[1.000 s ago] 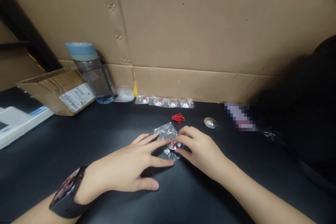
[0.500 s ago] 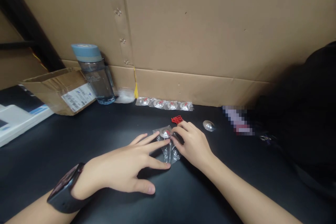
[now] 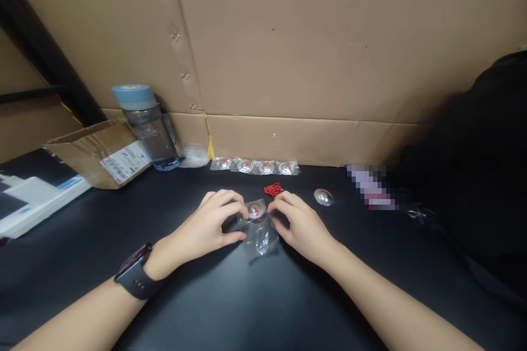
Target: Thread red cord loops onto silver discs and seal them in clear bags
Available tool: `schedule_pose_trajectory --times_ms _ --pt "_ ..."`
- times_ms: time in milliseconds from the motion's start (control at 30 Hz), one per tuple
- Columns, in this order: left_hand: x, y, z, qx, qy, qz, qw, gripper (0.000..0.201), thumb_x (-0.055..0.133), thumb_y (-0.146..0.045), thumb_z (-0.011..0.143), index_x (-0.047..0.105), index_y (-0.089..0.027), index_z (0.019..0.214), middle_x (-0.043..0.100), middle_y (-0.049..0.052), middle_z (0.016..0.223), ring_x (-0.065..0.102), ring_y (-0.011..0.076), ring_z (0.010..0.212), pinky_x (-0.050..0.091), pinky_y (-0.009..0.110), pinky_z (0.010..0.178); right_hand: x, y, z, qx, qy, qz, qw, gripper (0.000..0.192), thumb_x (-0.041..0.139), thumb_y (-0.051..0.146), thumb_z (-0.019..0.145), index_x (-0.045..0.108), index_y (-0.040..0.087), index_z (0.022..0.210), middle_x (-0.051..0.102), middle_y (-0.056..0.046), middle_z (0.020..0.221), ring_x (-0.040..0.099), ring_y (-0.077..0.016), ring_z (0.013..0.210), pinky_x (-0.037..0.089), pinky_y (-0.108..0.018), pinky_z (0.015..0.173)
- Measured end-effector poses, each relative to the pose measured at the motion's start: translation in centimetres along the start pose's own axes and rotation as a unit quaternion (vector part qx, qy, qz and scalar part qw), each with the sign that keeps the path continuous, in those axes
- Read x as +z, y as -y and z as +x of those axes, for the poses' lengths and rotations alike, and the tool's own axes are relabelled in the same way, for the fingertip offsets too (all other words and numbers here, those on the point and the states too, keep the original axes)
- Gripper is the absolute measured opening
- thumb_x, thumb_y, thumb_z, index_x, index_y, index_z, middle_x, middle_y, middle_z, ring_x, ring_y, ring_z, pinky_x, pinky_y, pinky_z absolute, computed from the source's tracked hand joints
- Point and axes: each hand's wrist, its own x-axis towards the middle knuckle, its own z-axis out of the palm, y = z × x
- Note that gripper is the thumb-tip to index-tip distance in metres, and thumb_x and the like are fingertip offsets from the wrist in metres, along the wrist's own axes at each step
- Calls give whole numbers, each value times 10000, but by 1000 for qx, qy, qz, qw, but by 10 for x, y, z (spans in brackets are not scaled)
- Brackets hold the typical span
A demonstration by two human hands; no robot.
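Observation:
Between my hands is a clear plastic bag (image 3: 262, 238) with a small domed metal disc, shaped like a little cymbal (image 3: 256, 210), and a bit of red cord in its upper part. The bag's crumpled lower end tilts toward me, up off the table. My left hand (image 3: 216, 222), with a dark watch on its wrist, pinches the bag's left edge. At the right edge, the fingers of my right hand (image 3: 296, 222) are curled onto the plastic. Just beyond them lies a bundle of red cords (image 3: 273, 190). An unbagged metal cymbal (image 3: 324, 197) rests farther right.
Several bagged cymbals (image 3: 265, 168) line the foot of the cardboard wall (image 3: 288, 66). At the left stand a blue-lidded water bottle (image 3: 152, 134), an open cardboard box (image 3: 90, 156) and a white flat box (image 3: 45, 200). A black bag-like shape (image 3: 473, 175) fills the right side.
My left hand has drawn back from lying spread over the bag and now curls at its left edge. The bag's lower end has risen. My right hand stays at the right edge.

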Motion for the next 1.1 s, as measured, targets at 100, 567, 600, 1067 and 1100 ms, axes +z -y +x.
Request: schedule_pose_trajectory --times_ms 100,567,600,1067,1100 --pt "-2 0 1 9 -8 8 1000 130 674 -359 908 704 -257 981 627 43 1187 546 235 1132 373 388 983 0 -3 -1 -8 4 -10 1000 104 673 176 898 690 232 983 634 -37 1066 569 -196 977 490 -326 855" --pt "23 9 10 -147 -79 -118 979 253 635 -399 900 716 -231 729 673 18 972 601 206 938 428 352 875 4 -5 3 81 -25 80 993 149 616 220 906 688 225 775 641 -42 1028 570 -212 957 472 -381 879" --pt "24 6 10 -155 -80 -104 979 242 633 -373 893 700 -227 711 670 15 962 594 210 938 420 357 871 6 -5 3 93 -28 68 993 159 615 221 900 684 225 757 638 -44 1033 566 -218 965 460 -391 885" --pt "31 -19 16 -140 -128 -9 982 34 605 -223 877 597 -241 904 648 4 1042 546 230 1054 345 361 873 1 9 4 -39 7 -40 998 352 492 68 900 654 267 1140 684 -46 1233 529 -247 1159 316 -414 903" --pt "31 -19 16 -130 -121 -11 984 60 585 -211 891 609 -252 929 658 2 1069 546 232 1091 337 368 892 0 10 4 -35 13 -39 999 342 495 75 895 660 269 1123 704 -38 1194 541 -245 1132 303 -420 900"
